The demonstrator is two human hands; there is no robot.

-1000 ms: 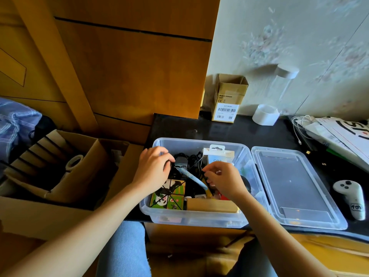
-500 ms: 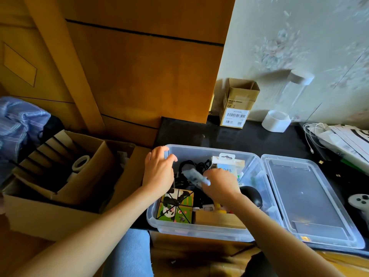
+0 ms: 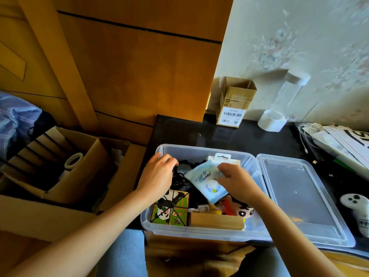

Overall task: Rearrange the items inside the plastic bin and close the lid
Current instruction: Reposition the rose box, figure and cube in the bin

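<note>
Head view, from left to right: at your far left a large cardboard box [image 3: 60, 176] sits open beside the dark table [image 3: 219, 134], a roll of tape [image 3: 73, 160] inside it; your left hand [image 3: 157, 176] reaches into the far-left corner of the clear plastic bin [image 3: 199, 230], fingers bent over the black cables [image 3: 180, 176], though you cannot tell whether they actually grip anything; near it, at the bin's near-left, lies a green panda box [image 3: 170, 209]; your right hand [image 3: 236, 180] pinches a pale blue packet [image 3: 206, 179] by its far-right edge, holding it tilted above the middle of the bin; under it sit a cartoon doll [image 3: 242, 209] and a wooden block [image 3: 216, 220]; the lid [image 3: 299, 196] lies off, flat on the table just right of the bin; a white controller [image 3: 357, 210] rests at the far right.
</note>
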